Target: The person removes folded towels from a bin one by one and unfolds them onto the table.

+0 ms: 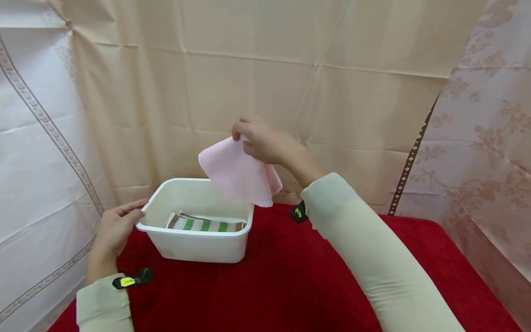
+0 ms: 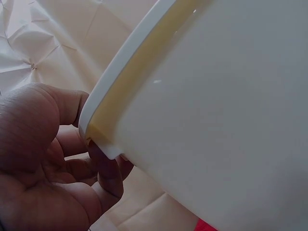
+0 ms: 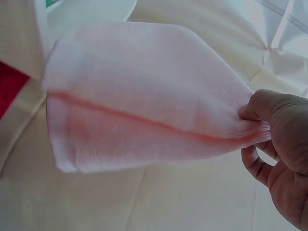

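A pink cloth [image 1: 240,173] hangs from my right hand [image 1: 265,143], pinched at its top edge between thumb and fingers. It droops in folds over the right back corner of a white plastic basin [image 1: 195,246]. The right wrist view shows the cloth [image 3: 144,96] gathered at the fingers of the hand [image 3: 288,144]. My left hand [image 1: 118,226] grips the basin's left rim; in the left wrist view, thumb and curled fingers of the hand [image 2: 53,159] close around the rim [image 2: 120,62]. Inside the basin lies a folded cloth [image 1: 207,225] with green, white and brown stripes.
The basin stands on a red cloth-covered table [image 1: 269,286]. Behind the table hangs a beige curtain [image 1: 249,83]. Pale patterned drapes hang at the left [image 1: 37,138] and right [image 1: 489,138], enclosing the sides.
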Demonstrator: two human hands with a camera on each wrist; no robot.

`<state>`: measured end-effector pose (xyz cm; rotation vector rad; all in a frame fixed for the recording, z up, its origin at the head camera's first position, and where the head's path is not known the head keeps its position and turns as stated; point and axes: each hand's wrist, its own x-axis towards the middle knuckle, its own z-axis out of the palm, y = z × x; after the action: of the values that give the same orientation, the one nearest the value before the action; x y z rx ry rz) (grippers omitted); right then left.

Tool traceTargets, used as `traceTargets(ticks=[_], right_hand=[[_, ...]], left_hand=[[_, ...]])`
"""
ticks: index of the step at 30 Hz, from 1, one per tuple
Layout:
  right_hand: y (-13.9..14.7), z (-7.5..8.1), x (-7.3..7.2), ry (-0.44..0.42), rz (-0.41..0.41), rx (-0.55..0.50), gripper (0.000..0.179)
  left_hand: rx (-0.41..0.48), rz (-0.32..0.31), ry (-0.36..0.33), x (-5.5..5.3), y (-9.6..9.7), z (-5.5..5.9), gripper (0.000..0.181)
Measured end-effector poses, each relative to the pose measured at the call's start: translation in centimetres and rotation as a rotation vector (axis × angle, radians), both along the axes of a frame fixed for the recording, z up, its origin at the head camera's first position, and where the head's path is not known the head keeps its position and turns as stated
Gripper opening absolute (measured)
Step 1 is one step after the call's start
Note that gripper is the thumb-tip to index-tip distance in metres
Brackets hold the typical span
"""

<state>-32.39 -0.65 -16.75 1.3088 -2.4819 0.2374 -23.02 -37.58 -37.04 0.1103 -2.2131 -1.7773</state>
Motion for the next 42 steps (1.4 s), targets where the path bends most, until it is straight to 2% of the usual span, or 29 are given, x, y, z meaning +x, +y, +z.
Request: traceTargets(ticks=[11,14,17,25,33,42], right_hand=[[4.4,0.7,0.3,0.051,-0.014,-0.07,0.019],[5.6,0.9,0.6,0.053,-0.033,-0.075,0.019],[6.8,1.0,1.0,0.062,-0.051,-0.077,0.019],[9.9,1.0,1.6,0.133,-0.039,-0.084,0.017],[13.2,-0.2,2.5,0.13,-0.051,-0.067,0.016],[16.6,-3.0,3.2,0.115,-0.03,-0.04,0.017]], left_hand=[[0.086,-0.028,0.013,-0.1,-0.1,0.0,0.033],[0.066,-0.029,0.015,0.0,0.0,0.1,0.032],[0.083,-0.035,0.014,0.0,0.0,0.0,0.032],[0.081,-0.036,0.02,0.1,-0.1,0.1,0.031],[0.075,-0.051,0.011,0.2,-0.3,0.1,0.031],[0.057,-0.052,-0.001,0.2,-0.2,0.2,0.031]])
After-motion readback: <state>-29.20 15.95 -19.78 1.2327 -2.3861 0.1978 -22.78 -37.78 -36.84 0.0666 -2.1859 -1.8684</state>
